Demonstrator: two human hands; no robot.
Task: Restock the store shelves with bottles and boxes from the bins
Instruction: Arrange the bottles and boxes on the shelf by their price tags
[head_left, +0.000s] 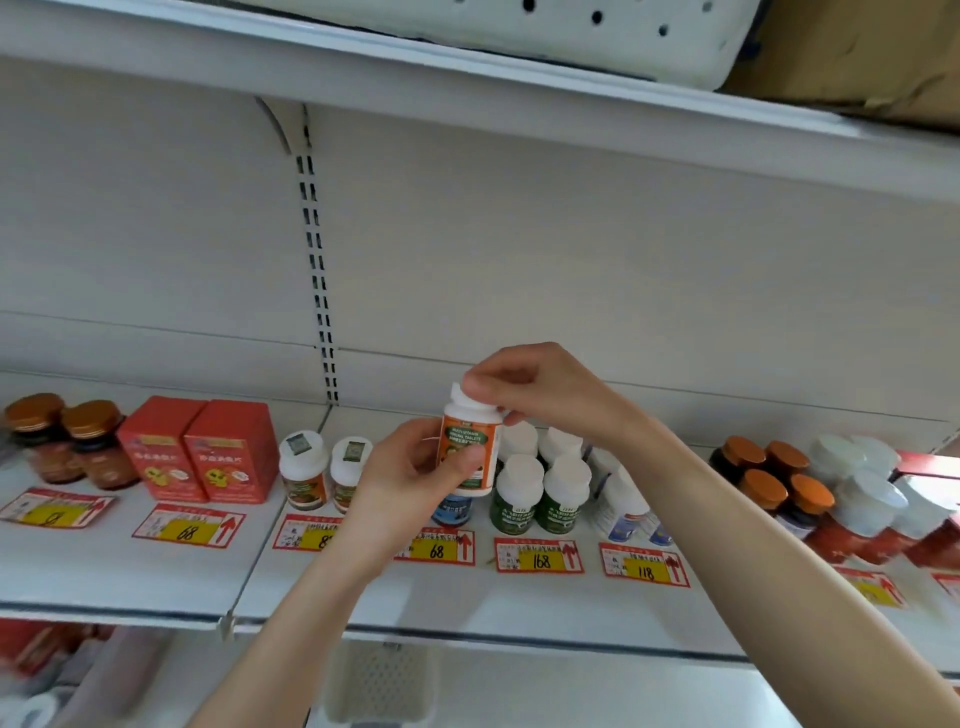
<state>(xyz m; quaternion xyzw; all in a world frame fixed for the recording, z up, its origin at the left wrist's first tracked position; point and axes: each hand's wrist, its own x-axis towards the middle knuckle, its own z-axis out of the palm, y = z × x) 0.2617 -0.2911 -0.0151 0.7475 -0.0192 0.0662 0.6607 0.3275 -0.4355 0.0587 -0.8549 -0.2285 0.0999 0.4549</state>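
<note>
While left hand (410, 467) gripped bottle (470, 447) body and right hand (530, 387) pinched cap (461, 397), bottle hung above shelf (156, 571), just beside green-label bottles (540, 493). Risk: careless set-down could topple packed neighbours; cap-only hold could slip.

2 red boxes (228, 452), 3 orange-label btls (304, 478), approx 4 green-label btls (514, 506), 4 orange-cap jars (763, 488)

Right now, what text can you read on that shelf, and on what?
"MULTI-VITAMIN MINERAL TABLETS": held bottle
"68": tag under red boxes
"168": tag under green bottles
"68": tag left of it
"118": tag right of it
Other tags, labels: blurred or hidden.
</note>
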